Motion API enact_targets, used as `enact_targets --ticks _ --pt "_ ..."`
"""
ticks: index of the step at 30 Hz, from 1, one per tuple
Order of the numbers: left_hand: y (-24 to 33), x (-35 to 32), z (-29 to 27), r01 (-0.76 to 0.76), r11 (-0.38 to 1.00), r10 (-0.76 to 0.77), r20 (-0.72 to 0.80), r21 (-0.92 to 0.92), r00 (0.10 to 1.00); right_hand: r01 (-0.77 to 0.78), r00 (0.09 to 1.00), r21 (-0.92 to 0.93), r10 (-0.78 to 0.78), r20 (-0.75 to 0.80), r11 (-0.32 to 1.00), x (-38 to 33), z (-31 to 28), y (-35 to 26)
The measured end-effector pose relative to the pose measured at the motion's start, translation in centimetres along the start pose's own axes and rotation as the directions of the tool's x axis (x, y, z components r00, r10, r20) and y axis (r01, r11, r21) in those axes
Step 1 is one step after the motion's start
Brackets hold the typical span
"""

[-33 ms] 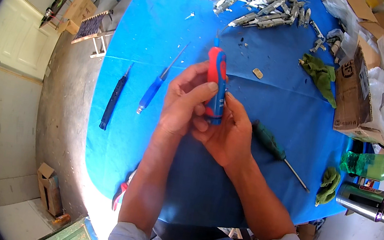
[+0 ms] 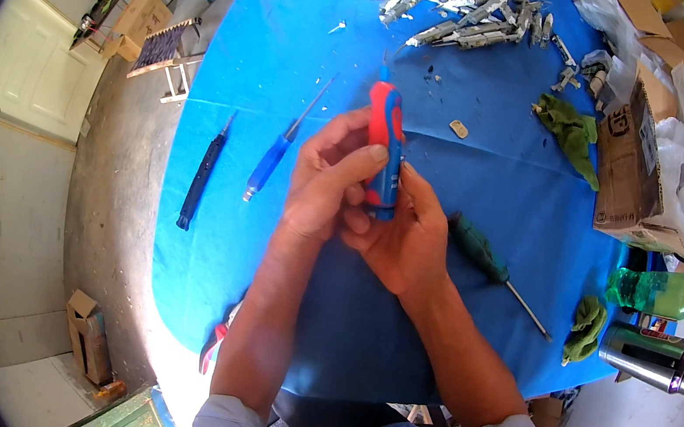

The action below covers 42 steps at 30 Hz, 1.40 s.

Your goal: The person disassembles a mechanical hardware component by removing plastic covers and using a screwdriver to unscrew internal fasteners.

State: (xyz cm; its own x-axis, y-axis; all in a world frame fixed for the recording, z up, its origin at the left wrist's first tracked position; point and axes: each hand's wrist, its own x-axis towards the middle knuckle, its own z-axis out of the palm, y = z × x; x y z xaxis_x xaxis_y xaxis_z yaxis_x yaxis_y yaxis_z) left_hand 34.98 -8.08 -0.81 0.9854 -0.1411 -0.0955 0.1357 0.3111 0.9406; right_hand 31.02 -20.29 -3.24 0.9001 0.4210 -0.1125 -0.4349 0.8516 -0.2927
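A thick red-and-blue handled tool (image 2: 386,145) stands nearly upright in the picture between my hands, its slim blue-collared tip pointing away from me. My left hand (image 2: 329,172) wraps its side, thumb laid across the handle. Around the lower right side close the fingers of my right hand (image 2: 409,237), near the handle's base. On the cloth to the left lie a screwdriver with a clear blue handle (image 2: 267,169) and a slim black pen-like tool (image 2: 203,179). A dark green-handled screwdriver (image 2: 478,250) rests beside my right wrist.
Blue cloth (image 2: 378,325) covers the table. Heaped at the far side are several grey metal parts (image 2: 468,20). Along the right edge are green rags (image 2: 567,137), a cardboard box (image 2: 631,173), a green bottle (image 2: 661,294) and a steel flask (image 2: 652,359). Red-handled pliers-like tool (image 2: 213,344) lies by my left forearm.
The tip of the red-and-blue tool has tilted very slightly to the left. Both hands keep the same grip.
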Motion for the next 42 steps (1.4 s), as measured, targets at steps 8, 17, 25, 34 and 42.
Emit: enact_targets --ticks 8,17,25,34,42 --pt "-0.28 0.02 -0.03 0.030 0.990 -0.037 -0.053 -0.136 0.998 -0.029 0.999 0.022 0.029 -0.026 0.999 0.01 -0.05 0.19" --pt "0.15 -0.22 -0.57 0.078 0.993 -0.080 -0.025 -0.083 0.996 -0.029 0.999 0.018 0.029 0.022 0.999 0.13 -0.43 0.43" --pt "-0.14 -0.07 -0.34 0.079 0.990 -0.089 -0.083 -0.120 0.993 -0.055 0.998 0.054 0.055 -0.001 0.997 0.20 -0.38 0.35" --pt "-0.60 0.17 -0.41 0.052 0.984 -0.072 -0.112 -0.168 0.991 -0.104 0.995 0.065 0.104 0.006 0.992 0.25 -0.65 0.47" --pt "-0.73 0.22 -0.58 0.053 0.985 -0.071 -0.103 -0.164 0.992 -0.117 0.991 0.005 0.117 -0.067 0.993 0.21 -0.14 0.39"
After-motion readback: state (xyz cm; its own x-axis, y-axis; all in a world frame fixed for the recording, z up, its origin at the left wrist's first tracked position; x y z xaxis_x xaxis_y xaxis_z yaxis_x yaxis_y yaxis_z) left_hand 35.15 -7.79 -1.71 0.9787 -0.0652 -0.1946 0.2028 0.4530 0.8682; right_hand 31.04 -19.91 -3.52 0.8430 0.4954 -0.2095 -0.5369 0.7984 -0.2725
